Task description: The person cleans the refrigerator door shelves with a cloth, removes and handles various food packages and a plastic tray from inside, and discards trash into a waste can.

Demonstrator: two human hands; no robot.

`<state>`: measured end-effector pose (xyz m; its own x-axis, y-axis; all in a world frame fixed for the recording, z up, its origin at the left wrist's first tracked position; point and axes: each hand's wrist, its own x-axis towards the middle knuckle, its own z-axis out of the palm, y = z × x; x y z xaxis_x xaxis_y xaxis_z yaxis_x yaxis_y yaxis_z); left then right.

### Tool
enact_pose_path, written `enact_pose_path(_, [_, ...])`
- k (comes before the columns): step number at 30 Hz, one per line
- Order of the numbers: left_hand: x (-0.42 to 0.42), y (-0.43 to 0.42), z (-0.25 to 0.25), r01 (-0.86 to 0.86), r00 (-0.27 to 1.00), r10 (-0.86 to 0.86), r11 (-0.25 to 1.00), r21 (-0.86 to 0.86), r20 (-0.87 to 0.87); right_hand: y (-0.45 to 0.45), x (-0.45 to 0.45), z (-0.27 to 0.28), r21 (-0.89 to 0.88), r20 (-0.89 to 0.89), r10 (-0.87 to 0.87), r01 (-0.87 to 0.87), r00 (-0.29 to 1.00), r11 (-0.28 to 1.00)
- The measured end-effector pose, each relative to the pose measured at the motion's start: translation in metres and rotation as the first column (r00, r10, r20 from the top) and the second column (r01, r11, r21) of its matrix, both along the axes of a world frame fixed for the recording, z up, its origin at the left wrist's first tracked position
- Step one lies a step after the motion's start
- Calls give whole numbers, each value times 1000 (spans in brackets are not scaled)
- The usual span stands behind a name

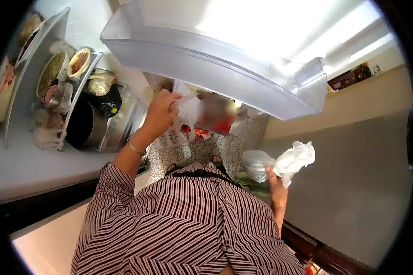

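Note:
My left hand (163, 112) is closed, its fingers pinching part of a thin white plastic bag (185, 99) at the lower door shelf. Just below that hand hangs a pale plastic piece with round holes (172, 136). Red items (222, 124) sit on the lower shelf, partly blurred. On the other side, my right hand (275, 184) grips a small knotted white plastic bag (258, 165) near its knot, with the crumpled top (298, 158) sticking out to the right. What the knotted bag contains cannot be made out.
A clear door bin (215, 62) juts out above both hands. To the left, fridge shelves (83, 89) hold a bowl (79, 63), a dark pot (85, 123) and wrapped food (101, 84). Green leaves (252, 184) show beside my right wrist, above the speckled floor (158, 158).

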<state>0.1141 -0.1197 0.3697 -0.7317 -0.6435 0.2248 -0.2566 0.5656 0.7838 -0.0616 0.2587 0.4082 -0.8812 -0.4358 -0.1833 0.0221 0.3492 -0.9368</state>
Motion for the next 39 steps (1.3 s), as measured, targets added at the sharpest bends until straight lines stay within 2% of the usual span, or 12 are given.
enact_pose_path(3, [-26,20,4,131,989,-118,980,148,-93,5,-3,1,19,34,-5,5,999,1000])
enact_pose_path(4, [-29,19,9,194,978,-192,981,15,-78,0,7,5,35,22,-19,19,1000,999])
enact_pose_path(10, [-92,52,31,387,916,-395,916,-102,-74,-8,16,21,8,40,-87,86,995,996])
enact_pose_path(13, [-115,57,28,429,900,-424,903,-37,97,-7,18,17,2,26,-61,61,998,998])
enact_pose_path(19, [-139,67,15,537,838,-537,843,20,101,-13,25,34,47,153,-131,125,980,991])
enact_pose_path(20, [-142,69,-4,555,829,-560,825,-106,-20,-12,24,32,31,138,-101,98,985,995])
enact_pose_path(27, [-140,73,-52,508,857,-506,861,0,93,-19,26,46,58,62,-80,77,995,995])
enact_pose_path(29, [-125,66,-29,473,861,-509,794,381,-8,-15,24,45,81,45,-63,59,997,995])
enact_pose_path(30, [-115,58,-20,470,863,-505,796,380,-11,-16,22,46,86,65,-32,27,997,996])
enact_pose_path(32, [-97,48,3,436,769,-639,517,737,-7,-29,24,68,98,71,17,-24,997,995])
enact_pose_path(35, [-76,55,53,593,728,-648,434,678,-222,-60,12,66,186,78,201,-212,977,959])
enact_pose_path(39, [-73,76,80,644,743,-665,677,357,-80,-83,-5,31,-36,61,429,-428,901,903])
